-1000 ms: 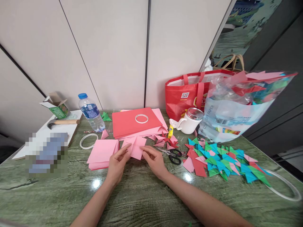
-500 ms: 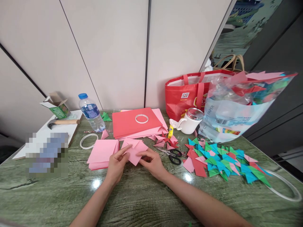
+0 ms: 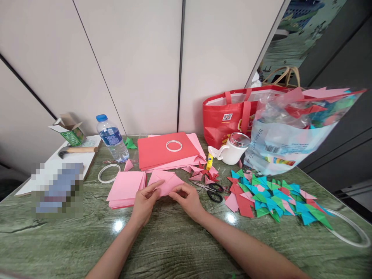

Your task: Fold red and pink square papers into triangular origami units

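Note:
A partly folded sheet of pink paper [image 3: 166, 181] lies between my hands over the table, its creases meeting near the middle. My left hand [image 3: 146, 202] grips its lower left edge, index finger stretched over the top and thumb at the near edge. At the lower right edge, my right hand [image 3: 187, 198] pinches the paper between thumb and fingers. Just left of it stands a stack of pink paper squares [image 3: 124, 188]. Black-handled scissors [image 3: 213, 190] lie to the right of my right hand, near small folded pink and red paper pieces [image 3: 200, 172].
Behind are red sheets [image 3: 162, 155] with a tape roll [image 3: 174, 146] on top. A water bottle [image 3: 112, 139], hammer [image 3: 78, 150] and cardboard box [image 3: 69, 133] stand left. Right are a white mug [image 3: 231, 153], glue stick [image 3: 209, 161], bags [image 3: 276, 143] and many coloured folded papers [image 3: 270, 197].
The pink paper's near corner, which pointed down toward me, no longer shows; the near edge is now nearly straight. My right hand has shifted slightly, and both hands still hold the paper.

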A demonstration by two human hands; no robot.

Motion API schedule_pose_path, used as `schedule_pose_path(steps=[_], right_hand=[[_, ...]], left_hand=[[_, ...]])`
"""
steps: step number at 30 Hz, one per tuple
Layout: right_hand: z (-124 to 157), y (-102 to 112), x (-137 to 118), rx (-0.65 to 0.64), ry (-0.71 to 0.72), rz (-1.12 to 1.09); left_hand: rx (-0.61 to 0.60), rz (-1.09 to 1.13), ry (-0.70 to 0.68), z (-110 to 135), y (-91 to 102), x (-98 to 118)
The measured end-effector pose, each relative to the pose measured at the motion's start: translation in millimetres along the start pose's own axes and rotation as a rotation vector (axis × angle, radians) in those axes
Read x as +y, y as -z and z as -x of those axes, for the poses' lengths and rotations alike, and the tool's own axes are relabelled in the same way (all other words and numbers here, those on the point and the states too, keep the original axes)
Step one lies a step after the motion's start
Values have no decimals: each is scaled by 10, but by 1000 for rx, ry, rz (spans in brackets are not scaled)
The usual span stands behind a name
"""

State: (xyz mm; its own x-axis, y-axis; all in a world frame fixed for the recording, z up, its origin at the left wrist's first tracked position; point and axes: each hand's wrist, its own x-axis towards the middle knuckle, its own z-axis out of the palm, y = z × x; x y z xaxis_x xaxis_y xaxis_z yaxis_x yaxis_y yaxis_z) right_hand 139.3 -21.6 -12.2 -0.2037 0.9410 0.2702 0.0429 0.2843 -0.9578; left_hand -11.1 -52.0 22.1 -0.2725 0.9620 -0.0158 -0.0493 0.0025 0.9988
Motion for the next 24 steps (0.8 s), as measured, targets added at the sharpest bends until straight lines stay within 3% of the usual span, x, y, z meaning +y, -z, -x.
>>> schedule_pose_path(steps=[8,19,24], right_hand=[[3,-11,7,21,-104,-194],[1,-19,35,47,-106,-187],[3,-19,25,55,-112,-164]], left_hand=[[-181,73,117,21,-7,-41],[-121,12,70,26,-26,-105],[-128,52,113,44,-38,-83]])
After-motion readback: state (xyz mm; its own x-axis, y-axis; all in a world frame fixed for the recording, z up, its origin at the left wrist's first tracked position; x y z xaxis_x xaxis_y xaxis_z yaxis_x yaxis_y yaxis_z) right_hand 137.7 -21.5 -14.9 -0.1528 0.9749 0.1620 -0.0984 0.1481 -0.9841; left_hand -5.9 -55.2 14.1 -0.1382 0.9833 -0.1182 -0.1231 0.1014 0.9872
